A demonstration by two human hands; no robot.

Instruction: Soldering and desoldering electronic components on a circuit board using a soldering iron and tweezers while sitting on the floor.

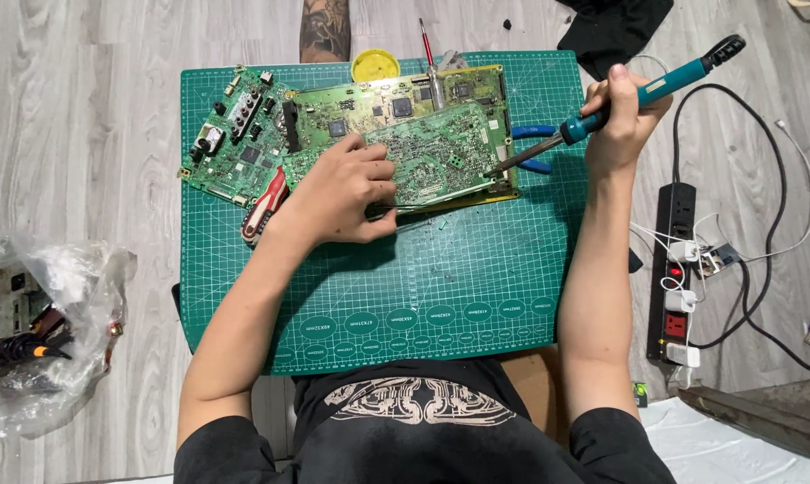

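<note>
Right hand (622, 121) fully closed around the teal handle of a soldering iron (642, 94), its tip touching the right edge of the top circuit board (436, 157), which lies tilted on a stack of other boards (244, 148) at the far side of the green cutting mat (441, 278). Left hand (342, 193) presses flat on that top board's left part, fingers curled, grasping nothing that shows. Red-handled pliers (263, 208) lie just left of the left wrist, blue-handled pliers (532, 148) under the iron, yellow tin (374, 64) at the mat's far edge.
</note>
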